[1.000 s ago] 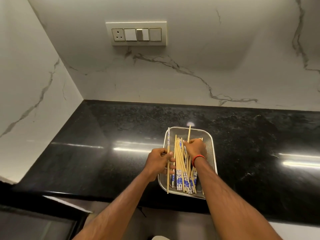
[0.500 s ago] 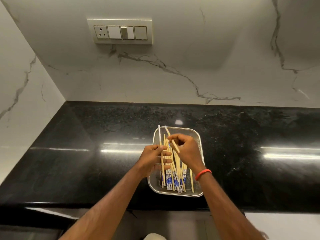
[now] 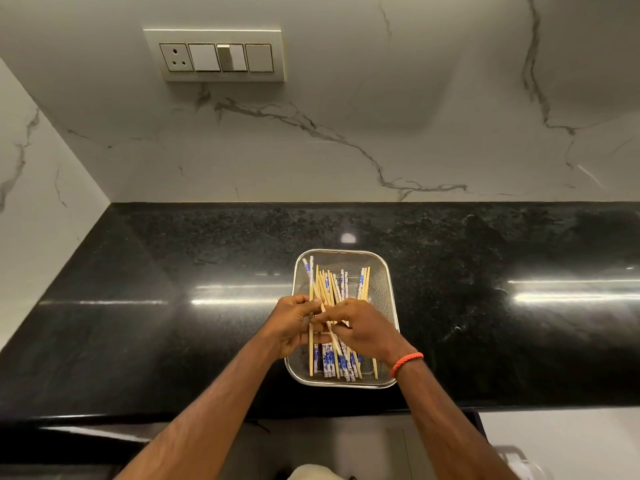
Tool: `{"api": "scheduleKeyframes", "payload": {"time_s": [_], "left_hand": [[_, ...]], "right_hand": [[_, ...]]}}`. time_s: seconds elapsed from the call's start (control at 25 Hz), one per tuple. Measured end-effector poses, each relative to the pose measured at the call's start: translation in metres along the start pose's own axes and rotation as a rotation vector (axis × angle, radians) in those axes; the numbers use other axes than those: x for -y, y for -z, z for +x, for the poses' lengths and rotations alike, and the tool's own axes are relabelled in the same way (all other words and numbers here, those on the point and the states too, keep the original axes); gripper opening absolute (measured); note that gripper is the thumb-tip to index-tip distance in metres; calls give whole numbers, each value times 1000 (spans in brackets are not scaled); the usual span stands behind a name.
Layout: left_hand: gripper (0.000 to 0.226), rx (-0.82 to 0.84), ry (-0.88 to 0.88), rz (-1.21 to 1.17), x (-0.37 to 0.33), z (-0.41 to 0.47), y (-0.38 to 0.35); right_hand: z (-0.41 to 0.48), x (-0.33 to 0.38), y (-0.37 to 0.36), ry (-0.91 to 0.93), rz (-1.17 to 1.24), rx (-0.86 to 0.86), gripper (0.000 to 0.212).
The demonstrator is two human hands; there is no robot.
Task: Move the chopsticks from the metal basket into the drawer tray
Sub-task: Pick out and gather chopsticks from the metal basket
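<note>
A metal mesh basket (image 3: 383, 285) stands on the black countertop near its front edge. Several wooden chopsticks (image 3: 332, 287) with blue-and-white patterned ends lie lengthwise in it. Both hands are over the basket's middle. My left hand (image 3: 289, 325) grips a few chopsticks upright along the basket's left side. My right hand (image 3: 363, 327), with a red band at the wrist, pinches a chopstick against the left hand's fingers. The drawer tray is not in view.
The black granite countertop (image 3: 173, 299) runs left and right of the basket. White marble walls stand behind and at the left, with a switch plate (image 3: 214, 57) high up. Below the counter edge are pale cabinet fronts (image 3: 561, 438).
The right hand has come down from the basket's far part to meet the left hand, bringing a chopstick with it. The camera has shifted, so the basket sits more to the right.
</note>
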State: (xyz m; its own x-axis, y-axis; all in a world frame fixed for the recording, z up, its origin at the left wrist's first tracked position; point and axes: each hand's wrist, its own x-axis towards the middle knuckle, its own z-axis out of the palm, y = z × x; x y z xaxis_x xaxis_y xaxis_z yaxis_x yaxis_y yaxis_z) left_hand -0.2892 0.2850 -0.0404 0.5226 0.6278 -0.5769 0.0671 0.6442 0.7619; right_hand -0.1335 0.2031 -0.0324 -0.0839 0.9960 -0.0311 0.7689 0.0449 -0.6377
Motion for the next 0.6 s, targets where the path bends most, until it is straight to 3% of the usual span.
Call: {"api": "scheduleKeyframes", "payload": {"time_s": [0.12, 0.2, 0.32, 0.44, 0.6], "left_hand": [[15, -24, -15, -19, -2, 3, 3], [16, -58, -39, -21, -3, 5, 4], [17, -110, -66, 17, -4, 9, 7], [20, -100, -61, 104, -4, 13, 8], [22, -48, -51, 165, -6, 14, 2]], "right_hand": [[-3, -9, -3, -59, 208, -35, 32], [-4, -18, -7, -133, 302, -187, 27], [-1, -32, -12, -398, 120, -406, 17], [5, -39, -21, -561, -96, -344, 17], [14, -36, -31, -599, -170, -278, 24]]}}
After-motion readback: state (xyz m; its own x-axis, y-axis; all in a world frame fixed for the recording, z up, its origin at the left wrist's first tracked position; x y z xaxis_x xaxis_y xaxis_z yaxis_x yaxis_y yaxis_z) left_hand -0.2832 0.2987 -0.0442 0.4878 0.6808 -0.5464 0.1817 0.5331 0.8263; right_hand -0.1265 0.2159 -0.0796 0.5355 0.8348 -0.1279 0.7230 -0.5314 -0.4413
